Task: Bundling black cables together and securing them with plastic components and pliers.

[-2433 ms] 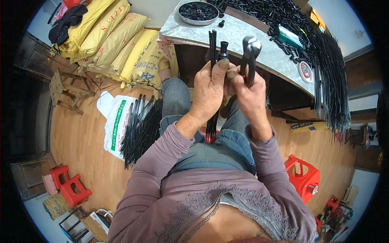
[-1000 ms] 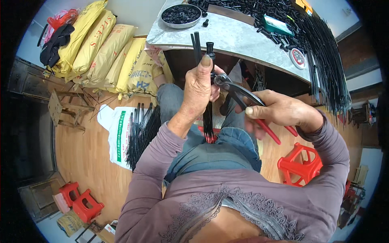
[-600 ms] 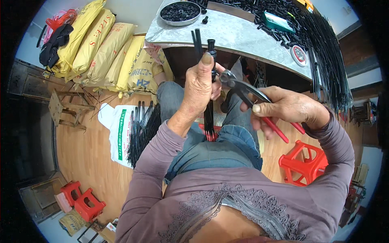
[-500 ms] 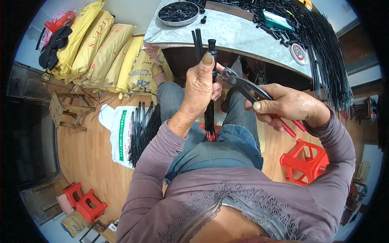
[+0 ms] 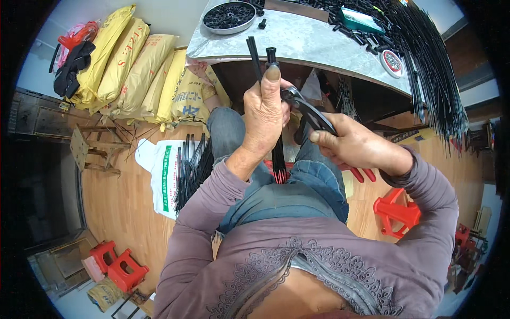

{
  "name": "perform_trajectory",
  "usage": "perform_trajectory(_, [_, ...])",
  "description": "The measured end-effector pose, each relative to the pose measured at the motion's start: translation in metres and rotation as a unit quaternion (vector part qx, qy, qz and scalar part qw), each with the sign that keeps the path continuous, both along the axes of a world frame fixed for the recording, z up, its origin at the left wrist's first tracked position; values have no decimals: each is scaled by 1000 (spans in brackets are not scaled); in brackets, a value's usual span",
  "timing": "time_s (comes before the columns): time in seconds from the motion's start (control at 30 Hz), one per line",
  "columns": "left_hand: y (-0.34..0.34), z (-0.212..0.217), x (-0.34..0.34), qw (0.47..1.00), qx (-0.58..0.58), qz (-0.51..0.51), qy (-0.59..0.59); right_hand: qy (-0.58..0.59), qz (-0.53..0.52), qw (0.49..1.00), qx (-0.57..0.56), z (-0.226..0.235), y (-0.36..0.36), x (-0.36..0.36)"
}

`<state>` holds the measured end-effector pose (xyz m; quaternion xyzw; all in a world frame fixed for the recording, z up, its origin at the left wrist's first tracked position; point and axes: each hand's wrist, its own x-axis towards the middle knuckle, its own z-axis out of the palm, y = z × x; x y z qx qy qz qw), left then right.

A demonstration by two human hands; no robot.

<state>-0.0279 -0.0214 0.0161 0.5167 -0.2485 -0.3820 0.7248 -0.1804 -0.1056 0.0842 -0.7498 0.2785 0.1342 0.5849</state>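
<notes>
My left hand (image 5: 262, 114) is closed around a bundle of thin black rods (image 5: 279, 157) with red lower ends, held upright above my lap. A black flared tube fitting (image 5: 271, 55) sticks up past my thumb, beside several dark rod ends (image 5: 253, 56). In my right hand (image 5: 353, 139) is a pair of pincers (image 5: 314, 112) with red handles. Their rounded jaws touch or nearly touch the held piece beside my left fingers. What lies between the jaws is hidden.
Ahead is a marble-patterned table (image 5: 297, 40) bearing a round metal tray (image 5: 229, 29) of small black parts and heaped black rods (image 5: 430, 58). Yellow sacks (image 5: 125, 64) stand left. More rods lie on a white bag (image 5: 159, 178). Red stools (image 5: 396, 212) stand on the floor.
My right hand and the pincers have shifted left, bringing the jaws in against my left fingers. The red handles are closer together. My left hand keeps its hold on the rods.
</notes>
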Motion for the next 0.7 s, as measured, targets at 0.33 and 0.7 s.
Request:
perform_trajectory(0.33, [-6, -12, 33, 999, -18, -27, 18, -132, 58, 960, -239, -44, -27, 24])
perform_trajectory(0.7, [-12, -32, 75, 989, -115, -74, 60, -66, -79, 749, -655, -96, -159, 68])
